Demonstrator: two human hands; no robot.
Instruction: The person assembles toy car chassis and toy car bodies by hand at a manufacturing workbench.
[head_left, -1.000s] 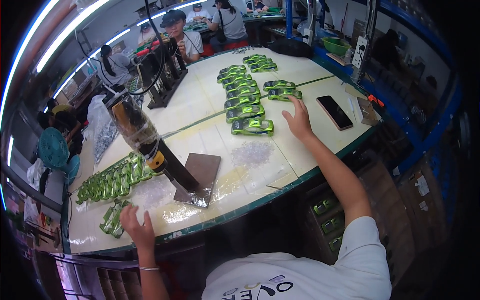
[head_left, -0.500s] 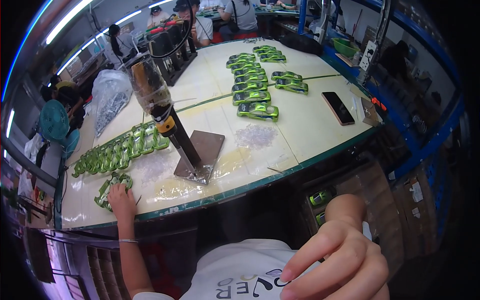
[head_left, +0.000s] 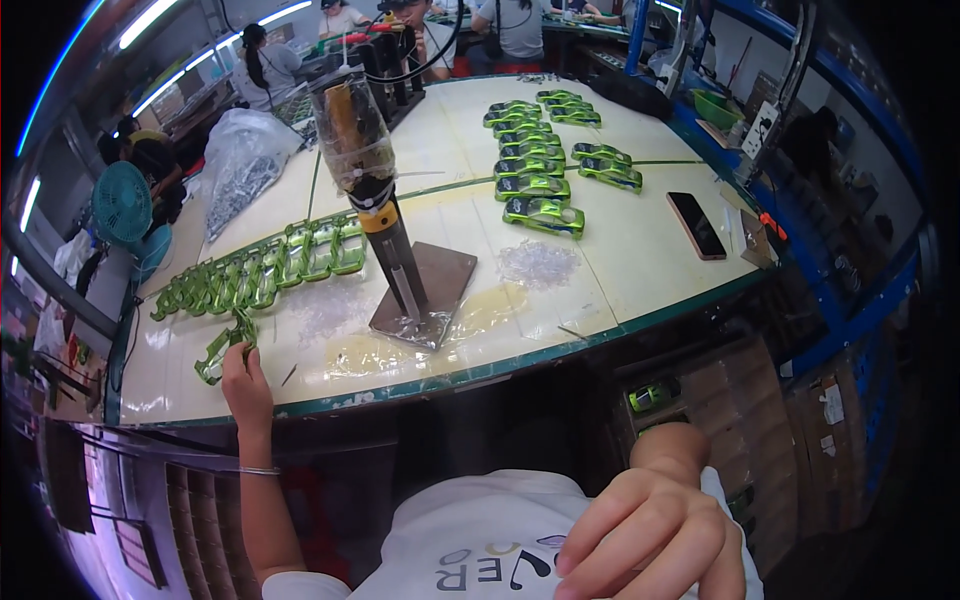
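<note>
Fingers [head_left: 237, 360] of the left hand [head_left: 247, 390] are pinching a green toy-car shell [head_left: 244, 329], apparently a pickup needing steadiness; the curled right hand [head_left: 655, 530] is leaving any contents unclear.

A single wide fisheye view looks down and forward from the wearer's head. The bare right hand [head_left: 650, 535] appears closest to the lens, low in view, before the white short-sleeved cloth shirt [head_left: 470, 515]. Farther out spreads the broad cream-topped, green-edged table [head_left: 640, 270]; the round teal plastic fan [head_left: 122, 203] sits toward the left rim.
</note>
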